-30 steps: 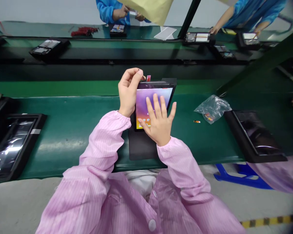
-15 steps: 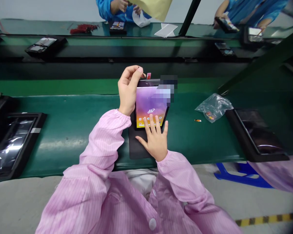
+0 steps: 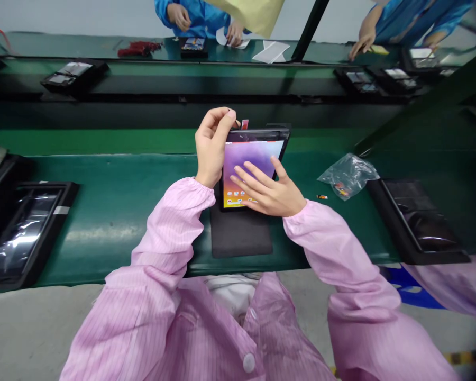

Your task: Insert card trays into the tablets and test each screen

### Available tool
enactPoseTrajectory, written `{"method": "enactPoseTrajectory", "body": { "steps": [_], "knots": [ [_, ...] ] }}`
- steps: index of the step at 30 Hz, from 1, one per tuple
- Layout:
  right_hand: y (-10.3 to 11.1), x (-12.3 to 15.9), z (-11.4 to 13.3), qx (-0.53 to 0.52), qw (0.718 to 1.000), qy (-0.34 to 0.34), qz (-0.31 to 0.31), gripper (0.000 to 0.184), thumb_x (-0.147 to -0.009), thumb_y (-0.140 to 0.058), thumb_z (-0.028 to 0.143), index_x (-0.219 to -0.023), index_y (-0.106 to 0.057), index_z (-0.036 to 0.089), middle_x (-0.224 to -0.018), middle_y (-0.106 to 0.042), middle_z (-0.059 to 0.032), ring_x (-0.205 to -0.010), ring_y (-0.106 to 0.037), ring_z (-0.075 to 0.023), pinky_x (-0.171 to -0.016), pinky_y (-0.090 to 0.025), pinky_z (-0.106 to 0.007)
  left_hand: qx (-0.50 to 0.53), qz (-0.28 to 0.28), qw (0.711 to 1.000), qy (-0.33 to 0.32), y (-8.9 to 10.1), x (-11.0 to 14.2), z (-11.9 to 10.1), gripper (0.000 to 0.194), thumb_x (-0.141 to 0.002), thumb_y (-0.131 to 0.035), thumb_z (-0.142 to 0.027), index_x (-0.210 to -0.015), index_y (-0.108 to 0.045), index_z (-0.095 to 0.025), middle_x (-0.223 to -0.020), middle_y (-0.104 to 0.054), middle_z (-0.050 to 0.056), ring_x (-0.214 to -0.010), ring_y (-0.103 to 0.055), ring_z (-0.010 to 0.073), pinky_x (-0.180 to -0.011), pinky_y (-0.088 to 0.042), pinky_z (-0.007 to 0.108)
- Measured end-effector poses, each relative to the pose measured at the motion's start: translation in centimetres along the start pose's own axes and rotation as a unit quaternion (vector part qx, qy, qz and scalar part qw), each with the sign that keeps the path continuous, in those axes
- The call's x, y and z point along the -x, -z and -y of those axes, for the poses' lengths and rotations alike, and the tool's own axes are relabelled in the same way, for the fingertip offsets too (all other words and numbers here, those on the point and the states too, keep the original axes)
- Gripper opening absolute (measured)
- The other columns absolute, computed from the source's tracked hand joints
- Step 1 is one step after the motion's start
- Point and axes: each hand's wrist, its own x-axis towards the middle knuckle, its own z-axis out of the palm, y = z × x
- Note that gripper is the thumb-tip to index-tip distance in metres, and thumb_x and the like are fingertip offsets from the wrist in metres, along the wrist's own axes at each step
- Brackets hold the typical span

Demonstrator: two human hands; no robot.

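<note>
A tablet [image 3: 254, 151] with a lit purple-to-orange home screen is tilted up, its lower edge on a dark flat pad [image 3: 241, 235]. My left hand [image 3: 213, 140] is closed at its top left corner, the fingers curled and partly hidden behind the edge. A small red and white tab [image 3: 245, 124] sticks up beside those fingertips. Over the screen lies my right hand [image 3: 272, 190], open with fingers spread and pointing left; whether every finger touches the glass I cannot tell. It covers part of the icon rows.
A clear plastic bag [image 3: 349, 172] and a small orange strip [image 3: 322, 197] lie on the green bench to the right. Black-framed trays with screens stand at the left [image 3: 26, 233] and right [image 3: 420, 219]. Across the line, co-workers' hands [image 3: 179, 17] work near several devices.
My right hand has turned and moved up and right, from the screen's lower edge to across its middle. My left hand stays at the corner. The tablet has shifted slightly right.
</note>
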Motion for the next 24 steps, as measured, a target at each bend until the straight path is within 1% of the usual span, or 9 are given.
{"method": "enactPoseTrajectory", "body": {
  "steps": [2, 5, 8, 11, 13, 17, 19, 21, 24],
  "knots": [
    [0.1, 0.0, -1.1, -0.012, 1.000, 0.022, 0.009, 0.060, -0.099, -0.041, 0.039, -0.152, -0.026, 0.014, -0.151, -0.038, -0.0094, -0.143, -0.035, -0.0248, -0.121, 0.009, -0.053, -0.008, -0.006, 1.000, 0.009, -0.1, 0.1, -0.3, 0.015, -0.085, -0.068, -0.038, -0.082, -0.060, -0.025, -0.073, -0.059, -0.003, -0.082, -0.061, 0.0136, -0.091, -0.050, 0.036],
    [0.2, 1.0, -1.9, -0.032, 0.999, 0.007, 0.016, 0.062, -0.098, -0.045, 0.039, -0.153, -0.023, 0.019, -0.151, -0.038, -0.0081, -0.143, -0.035, -0.0240, -0.121, 0.013, -0.051, -0.002, -0.010, 1.000, 0.020, -0.3, 0.3, -0.6, 0.013, -0.087, -0.066, -0.035, -0.082, -0.060, -0.025, -0.074, -0.058, -0.003, -0.082, -0.061, 0.0133, -0.092, -0.050, 0.036],
    [0.2, 2.4, -1.8, -0.067, 0.995, -0.051, 0.051, 0.064, -0.098, -0.046, 0.042, -0.154, -0.019, 0.027, -0.153, -0.036, -0.0056, -0.143, -0.034, -0.0254, -0.121, 0.009, -0.054, 0.006, -0.010, 1.000, 0.022, -0.4, 0.4, -0.5, 0.012, -0.088, -0.064, -0.033, -0.084, -0.060, -0.023, -0.074, -0.057, -0.003, -0.082, -0.061, 0.0129, -0.094, -0.050, 0.038],
    [-0.4, 3.2, -0.9, -0.096, 0.983, -0.122, 0.097, 0.064, -0.097, -0.043, 0.049, -0.153, -0.016, 0.033, -0.155, -0.033, -0.0033, -0.143, -0.033, -0.0283, -0.120, -0.001, -0.060, 0.005, -0.006, 1.000, 0.010, -0.2, 0.1, 0.0, 0.018, -0.085, -0.067, -0.040, -0.082, -0.060, -0.024, -0.073, -0.057, -0.003, -0.081, -0.061, 0.0134, -0.092, -0.051, 0.038],
    [-1.0, 3.2, 0.4, -0.091, 0.978, -0.163, 0.091, 0.063, -0.097, -0.042, 0.050, -0.153, -0.019, 0.033, -0.155, -0.033, -0.0045, -0.143, -0.033, -0.0308, -0.119, -0.005, -0.063, 0.005, -0.007, 1.000, 0.005, -0.1, -0.1, 0.4, 0.023, -0.082, -0.069, -0.045, -0.083, -0.060, -0.024, -0.074, -0.057, -0.002, -0.085, -0.063, 0.0147, -0.091, -0.052, 0.039],
    [-2.0, 1.8, 4.8, -0.049, 0.963, -0.263, 0.026, 0.067, -0.095, -0.040, 0.054, -0.153, -0.025, 0.024, -0.154, -0.036, -0.0108, -0.144, -0.030, -0.0338, -0.117, -0.004, -0.064, -0.005, -0.017, 1.000, 0.008, 0.1, -0.2, 0.7, 0.032, -0.079, -0.070, -0.051, -0.086, -0.060, -0.021, -0.076, -0.055, -0.001, -0.100, -0.064, 0.0198, -0.095, -0.050, 0.042],
    [-2.3, 0.6, 7.4, -0.039, 0.947, -0.317, 0.017, 0.076, -0.094, -0.039, 0.059, -0.154, -0.022, 0.015, -0.155, -0.033, -0.0159, -0.146, -0.026, -0.0353, -0.118, -0.005, -0.063, -0.005, -0.011, 1.000, 0.001, 0.2, -0.2, 0.6, 0.030, -0.080, -0.069, -0.050, -0.084, -0.061, -0.022, -0.075, -0.056, -0.001, -0.096, -0.064, 0.0183, -0.095, -0.050, 0.042],
    [-2.4, -0.6, 9.5, -0.038, 0.934, -0.354, 0.027, 0.084, -0.092, -0.038, 0.063, -0.154, -0.019, 0.008, -0.155, -0.031, -0.0197, -0.147, -0.022, -0.0371, -0.118, -0.005, -0.062, -0.004, -0.002, 1.000, -0.008, 0.2, -0.2, 0.6, 0.027, -0.081, -0.069, -0.049, -0.084, -0.062, -0.023, -0.074, -0.057, -0.002, -0.087, -0.063, 0.0156, -0.094, -0.051, 0.042],
    [-2.5, -1.6, 11.3, -0.044, 0.925, -0.375, 0.045, 0.088, -0.092, -0.036, 0.064, -0.154, -0.018, 0.005, -0.155, -0.029, -0.0212, -0.147, -0.019, -0.0382, -0.117, -0.003, -0.062, -0.008, -0.002, 1.000, -0.014, 0.2, -0.3, 0.6, 0.027, -0.080, -0.070, -0.050, -0.083, -0.061, -0.025, -0.072, -0.059, -0.003, -0.077, -0.061, 0.0136, -0.091, -0.053, 0.041]
  ]
}}
